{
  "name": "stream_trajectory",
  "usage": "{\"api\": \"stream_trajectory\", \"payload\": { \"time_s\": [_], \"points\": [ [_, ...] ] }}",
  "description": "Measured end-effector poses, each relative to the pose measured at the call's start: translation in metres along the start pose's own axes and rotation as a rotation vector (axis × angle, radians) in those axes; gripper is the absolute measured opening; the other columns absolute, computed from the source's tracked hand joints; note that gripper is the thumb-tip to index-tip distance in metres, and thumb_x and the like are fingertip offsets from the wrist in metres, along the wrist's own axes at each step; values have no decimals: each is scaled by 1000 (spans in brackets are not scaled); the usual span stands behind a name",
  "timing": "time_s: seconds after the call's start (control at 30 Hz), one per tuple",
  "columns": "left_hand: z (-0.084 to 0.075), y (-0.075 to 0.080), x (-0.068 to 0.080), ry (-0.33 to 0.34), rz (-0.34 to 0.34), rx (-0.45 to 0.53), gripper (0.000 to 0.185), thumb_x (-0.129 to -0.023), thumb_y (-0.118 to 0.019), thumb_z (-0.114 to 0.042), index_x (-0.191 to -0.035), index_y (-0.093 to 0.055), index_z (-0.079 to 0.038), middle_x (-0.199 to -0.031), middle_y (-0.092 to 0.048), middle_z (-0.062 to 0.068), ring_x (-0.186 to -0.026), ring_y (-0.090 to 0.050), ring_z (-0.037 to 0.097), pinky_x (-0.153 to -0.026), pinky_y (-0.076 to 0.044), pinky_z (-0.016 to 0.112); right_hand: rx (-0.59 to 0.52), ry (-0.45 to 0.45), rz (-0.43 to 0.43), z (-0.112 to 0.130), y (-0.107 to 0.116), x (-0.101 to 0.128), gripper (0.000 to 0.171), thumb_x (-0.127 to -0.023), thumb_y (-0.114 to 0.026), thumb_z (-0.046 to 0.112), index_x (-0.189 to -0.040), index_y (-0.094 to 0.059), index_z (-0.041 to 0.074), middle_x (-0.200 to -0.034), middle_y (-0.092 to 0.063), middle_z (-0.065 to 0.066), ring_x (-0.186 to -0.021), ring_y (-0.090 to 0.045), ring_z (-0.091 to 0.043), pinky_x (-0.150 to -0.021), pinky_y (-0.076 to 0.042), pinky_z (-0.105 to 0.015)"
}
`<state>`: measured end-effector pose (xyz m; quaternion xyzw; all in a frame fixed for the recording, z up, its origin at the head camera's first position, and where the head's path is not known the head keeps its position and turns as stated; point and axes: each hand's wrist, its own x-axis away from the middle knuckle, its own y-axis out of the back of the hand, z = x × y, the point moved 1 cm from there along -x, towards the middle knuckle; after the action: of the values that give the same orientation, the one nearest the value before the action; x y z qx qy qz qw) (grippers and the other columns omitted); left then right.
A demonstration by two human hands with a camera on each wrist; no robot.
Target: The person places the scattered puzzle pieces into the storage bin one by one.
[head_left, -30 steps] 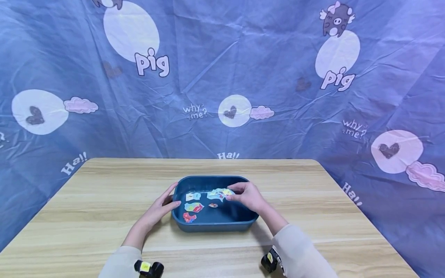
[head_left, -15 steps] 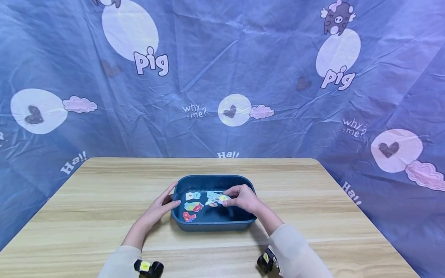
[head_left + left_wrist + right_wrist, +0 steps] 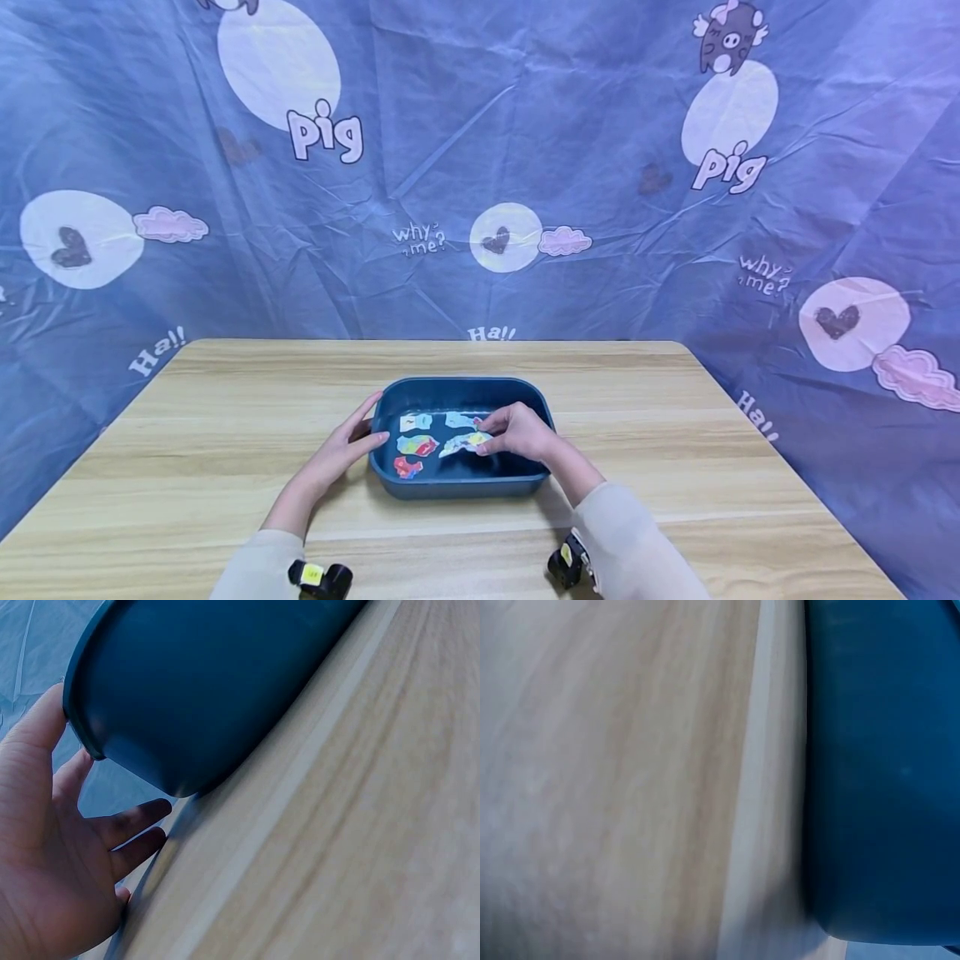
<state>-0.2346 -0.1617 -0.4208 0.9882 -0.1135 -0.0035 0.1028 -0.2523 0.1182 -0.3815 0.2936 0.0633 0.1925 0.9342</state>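
Note:
A dark blue-green basin [image 3: 465,492] stands on the wooden table. My left hand [image 3: 341,450] is at its left end, thumb and index finger touching the rim, the other fingers spread outside; the left wrist view shows this hand [image 3: 52,855] closer. Inside the basin, my right hand [image 3: 521,433] pinches a white and yellow paper scrap [image 3: 456,445] between thumb and fingers. Beside it lie a pale blue scrap [image 3: 457,419], a white and light-blue scrap [image 3: 416,422], a green and red scrap [image 3: 417,447] and a red scrap [image 3: 408,467]. The right wrist view shows no hand, only the basin's outer wall [image 3: 885,780].
Around the basin extends the light wood table [image 3: 225,433]. Behind it hangs a blue cloth [image 3: 420,167] printed with pigs, hearts and clouds. Black wrist cameras sit on the left [image 3: 321,578] and right [image 3: 568,562] sleeves.
My right hand has moved left and slightly nearer with the pinched scrap, uncovering the pale blue scrap behind and covering a small scrap. My left hand stays on the rim.

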Motion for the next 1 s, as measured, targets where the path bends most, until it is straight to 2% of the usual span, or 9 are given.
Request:
{"api": "stream_trajectory", "payload": {
  "time_s": [0.43, 0.67, 1.0],
  "points": [
    [-1, -1, 1, -7, 3, 0, 62, -83, -56, -25, -136, -24, -30, -132, -31, 20, -120, -28, 32, -94, -16, 55, 26, -37, 46, 0, -1, 0, 26, -64, -75, 9, -86, -67, -1, -78, -64, -5, -73, -58, -10, -66, -46, -23],
    [-1, 0, 1, -2, 1, -9, 62, -83, -56, -26, -136, -24, -29, -132, -31, 20, -120, -28, 32, -94, -16, 55, 68, -50, 82, 0, -3, -1, 23, -64, -75, 10, -85, -67, 3, -78, -64, -1, -72, -56, -9, -67, -46, -25],
    [-1, -1, 1, -2, 7, -13, 62, -83, -56, -27, -136, -24, -30, -133, -30, 20, -121, -27, 33, -94, -14, 56, 174, -20, 114, 1, -6, 1, 21, -66, -74, 17, -83, -68, 7, -77, -63, 5, -73, -53, -8, -71, -44, -28]
  ]
}}
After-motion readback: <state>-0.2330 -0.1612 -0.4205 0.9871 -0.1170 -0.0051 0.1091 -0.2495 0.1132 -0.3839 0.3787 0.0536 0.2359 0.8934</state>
